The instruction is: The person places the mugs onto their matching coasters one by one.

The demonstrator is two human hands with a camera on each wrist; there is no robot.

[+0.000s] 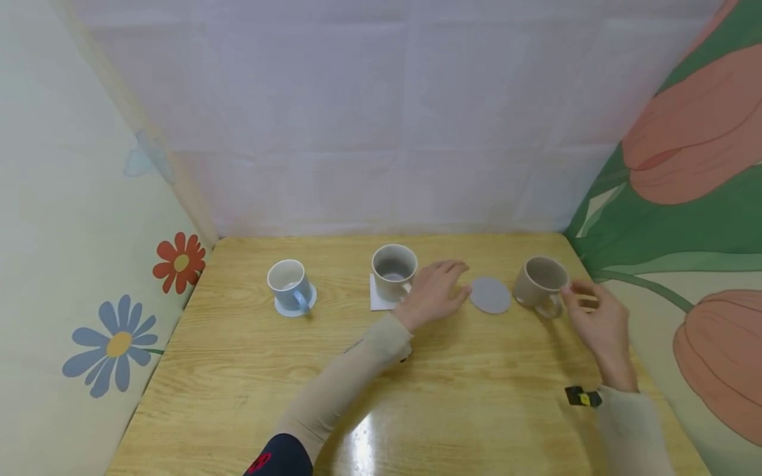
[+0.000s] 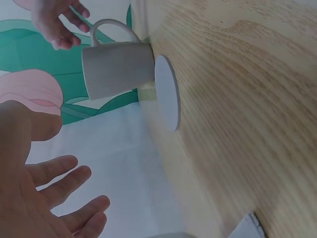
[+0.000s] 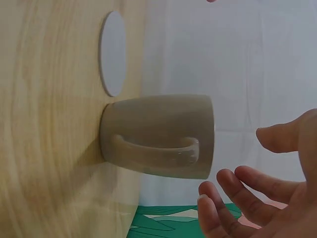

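A greyish-beige mug (image 1: 526,287) stands upright at the right on the table, just beside a flat round grey coaster (image 1: 491,295). My right hand (image 1: 598,322) is by this mug's handle side; the right wrist view shows its fingers (image 3: 247,201) spread, apart from the rim and holding nothing. Over the table between the round coaster and the middle mug (image 1: 389,285) is my left hand (image 1: 433,295), its fingers loosely extended and holding nothing. That middle mug, grey inside, sits on a white square coaster (image 1: 378,301); my left hand hides part of its handle.
At the left a light-blue mug (image 1: 290,295) stands on a pale round coaster (image 1: 286,311). White cloth (image 1: 369,132) hangs behind the wooden table (image 1: 250,390). Flower-patterned panels (image 1: 113,264) rise along both sides, the right one close to my right hand.
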